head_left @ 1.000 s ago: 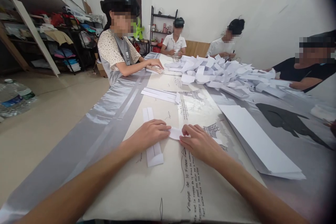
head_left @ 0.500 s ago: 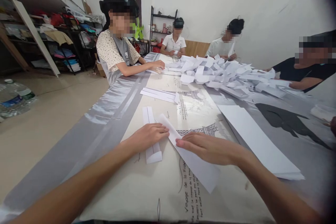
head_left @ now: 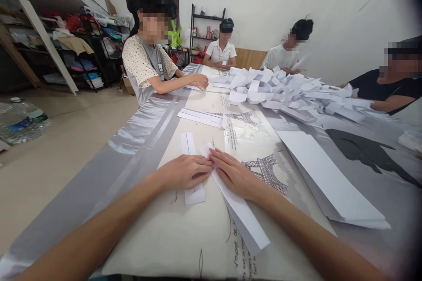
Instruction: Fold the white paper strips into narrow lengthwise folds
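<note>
A long white paper strip (head_left: 244, 215) lies at a slant on the table in front of me, folded lengthwise, with its near end slightly lifted. My left hand (head_left: 184, 172) has its fingertips and thumb drawn together at the strip's left edge, holding it. Flat on the strip's upper part rests my right hand (head_left: 235, 175), fingers stretched out and pointing toward the left fingertips. Under my left hand is a shorter folded paper piece (head_left: 187, 142) with a dark line along it; its middle is hidden. Farther off lies another folded paper piece (head_left: 201, 117).
To the right is a stack of white paper sheets (head_left: 332, 180). Behind it spreads a big heap of folded papers (head_left: 280, 90). Several people sit around the table, one person (head_left: 151, 61) at the left side. Water bottles (head_left: 23, 120) stand on the floor.
My right hand has slid up and left along the strip to meet my left fingertips. The strip's right side is now folded over, making it narrower. My left hand stays nearly in place.
</note>
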Action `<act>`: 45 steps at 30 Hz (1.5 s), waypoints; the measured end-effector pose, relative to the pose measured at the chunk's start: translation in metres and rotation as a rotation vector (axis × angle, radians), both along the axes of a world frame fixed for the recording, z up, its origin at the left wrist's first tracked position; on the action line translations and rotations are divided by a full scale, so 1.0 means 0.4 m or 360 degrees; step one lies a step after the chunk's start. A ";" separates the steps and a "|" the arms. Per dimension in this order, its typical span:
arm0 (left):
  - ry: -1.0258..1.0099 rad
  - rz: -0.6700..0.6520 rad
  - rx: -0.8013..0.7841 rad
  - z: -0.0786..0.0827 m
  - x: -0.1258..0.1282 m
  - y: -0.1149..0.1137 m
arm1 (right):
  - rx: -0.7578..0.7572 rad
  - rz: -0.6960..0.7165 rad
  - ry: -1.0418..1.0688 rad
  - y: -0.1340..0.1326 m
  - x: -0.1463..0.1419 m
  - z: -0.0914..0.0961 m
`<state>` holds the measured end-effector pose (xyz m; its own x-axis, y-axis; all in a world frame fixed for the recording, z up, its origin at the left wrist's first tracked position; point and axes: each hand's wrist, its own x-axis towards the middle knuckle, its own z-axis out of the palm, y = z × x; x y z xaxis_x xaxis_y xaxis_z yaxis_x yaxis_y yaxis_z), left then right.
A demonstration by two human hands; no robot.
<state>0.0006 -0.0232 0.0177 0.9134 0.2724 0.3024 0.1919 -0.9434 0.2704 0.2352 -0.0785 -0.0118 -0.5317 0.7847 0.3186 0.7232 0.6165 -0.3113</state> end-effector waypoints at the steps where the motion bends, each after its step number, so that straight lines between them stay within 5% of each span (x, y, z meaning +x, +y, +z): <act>1: 0.0011 0.0022 0.0040 0.001 -0.002 0.001 | 0.0002 0.0010 -0.0024 0.001 0.002 -0.005; 8: 0.0126 0.0430 0.0285 0.008 -0.013 0.005 | -0.0045 -0.0006 -0.0188 -0.004 0.011 0.013; 38: 0.0120 0.0542 0.0036 0.038 -0.020 -0.019 | -0.0106 -0.0027 -0.0319 -0.011 -0.023 0.039; 42: 0.0005 0.0520 0.0008 0.012 -0.013 -0.004 | -0.0125 -0.0032 -0.0345 -0.015 -0.026 0.046; 45: -0.0303 0.0750 -0.0259 -0.021 0.004 0.033 | -0.0101 -0.0025 -0.0353 -0.014 -0.026 0.043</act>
<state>0.0021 -0.0101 0.0092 0.6138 0.6972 0.3703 0.5181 -0.7097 0.4774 0.2248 -0.0842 0.0054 -0.5707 0.8082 0.1454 0.7876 0.5889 -0.1816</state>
